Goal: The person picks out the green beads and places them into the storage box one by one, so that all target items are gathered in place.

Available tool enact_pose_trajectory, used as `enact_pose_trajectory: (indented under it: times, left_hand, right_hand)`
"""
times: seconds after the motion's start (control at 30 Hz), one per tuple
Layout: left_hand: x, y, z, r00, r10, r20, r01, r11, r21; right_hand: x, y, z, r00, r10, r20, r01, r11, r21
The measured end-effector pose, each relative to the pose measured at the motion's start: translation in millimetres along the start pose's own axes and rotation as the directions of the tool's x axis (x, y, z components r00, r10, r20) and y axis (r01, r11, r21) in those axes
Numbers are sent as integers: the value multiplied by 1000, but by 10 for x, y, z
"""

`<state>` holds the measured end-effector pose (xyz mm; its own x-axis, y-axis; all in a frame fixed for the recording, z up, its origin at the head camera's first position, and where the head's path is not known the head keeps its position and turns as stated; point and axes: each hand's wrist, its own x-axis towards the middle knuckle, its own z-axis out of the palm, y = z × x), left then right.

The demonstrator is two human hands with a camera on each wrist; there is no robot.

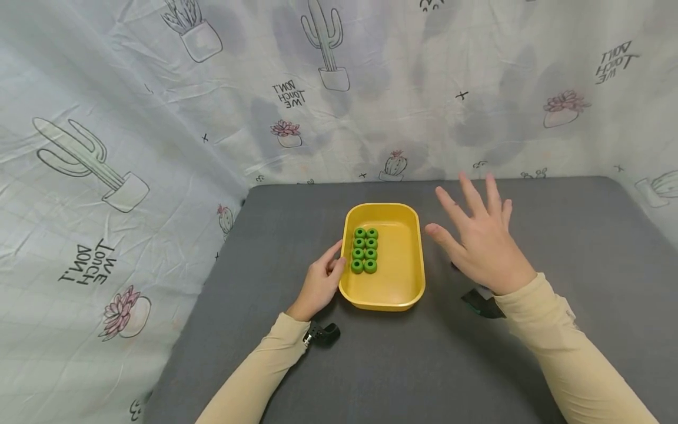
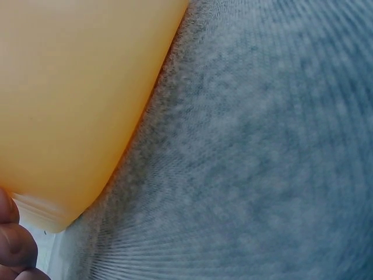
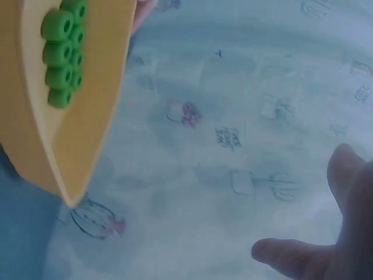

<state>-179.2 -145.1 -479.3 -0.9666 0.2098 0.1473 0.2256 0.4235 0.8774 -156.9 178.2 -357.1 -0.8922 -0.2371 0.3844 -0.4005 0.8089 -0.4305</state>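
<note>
A yellow rectangular tray (image 1: 394, 259) sits on the dark grey table. Along the left part of its floor stand small green ring-shaped pieces (image 1: 371, 254) with holes through their middles, in two neat columns of several each. My left hand (image 1: 318, 284) holds the tray's left side, thumb at the rim and fingers against the outer wall; its curled fingers (image 2: 16, 245) show at the corner of the left wrist view. To the right of the tray, my right hand (image 1: 479, 247) is raised above the table, fingers spread, holding nothing.
Behind and left of the table (image 1: 296, 218) hangs a pale cloth (image 1: 371, 112) printed with cacti. A black device (image 1: 323, 334) is strapped at the left wrist. Below the right wrist, a black item (image 1: 482, 303) is partly hidden by the sleeve.
</note>
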Motion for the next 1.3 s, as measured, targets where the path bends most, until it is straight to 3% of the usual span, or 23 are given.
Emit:
enact_pose_trajectory:
  times: [0.27, 0.5, 1.3]
  left_hand:
    - [-18, -22, -13, 1000, -7, -8, 7, 1000, -1]
    - [-5, -30, -3, 1000, 5, -14, -5, 1000, -6]
    - [10, -35, 13, 1000, -1, -11, 1, 1000, -2]
  right_hand:
    - [-8, 77, -176, 996, 92, 11, -91, 991, -95]
    - [-5, 191, -223, 985, 158, 64, -148, 980, -131]
    - [-5, 244, -171, 982, 163, 94, -144, 974, -175]
